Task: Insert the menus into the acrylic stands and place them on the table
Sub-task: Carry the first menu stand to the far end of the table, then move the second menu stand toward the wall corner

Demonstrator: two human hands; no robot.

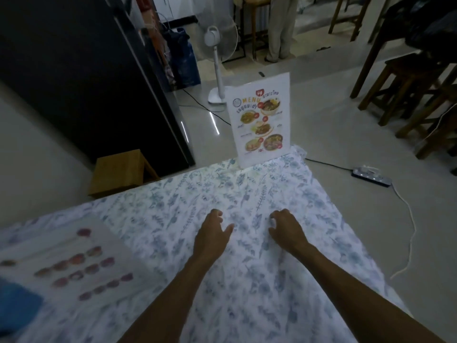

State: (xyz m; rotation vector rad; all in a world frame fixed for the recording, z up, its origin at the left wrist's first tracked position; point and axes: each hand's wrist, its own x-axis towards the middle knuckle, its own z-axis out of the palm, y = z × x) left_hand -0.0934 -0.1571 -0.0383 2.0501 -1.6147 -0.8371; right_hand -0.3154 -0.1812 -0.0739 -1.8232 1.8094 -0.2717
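Dim room, flat menu (71,263) blurred, hands (212,233) empty

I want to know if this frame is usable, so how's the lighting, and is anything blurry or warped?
Head view: dim overall, though the standing menu at the table's far edge reads sharp and brightest; the flat menu sheet at lower left is smeared with blur; light streaks glare off the floor; the wide lens bows the table edges; both hands are fairly crisp.

Readable text on the standing menu
The upright menu (261,120) at the table's far edge reads "MENU" in orange capitals; Thai script beside and below it is too small to make out.
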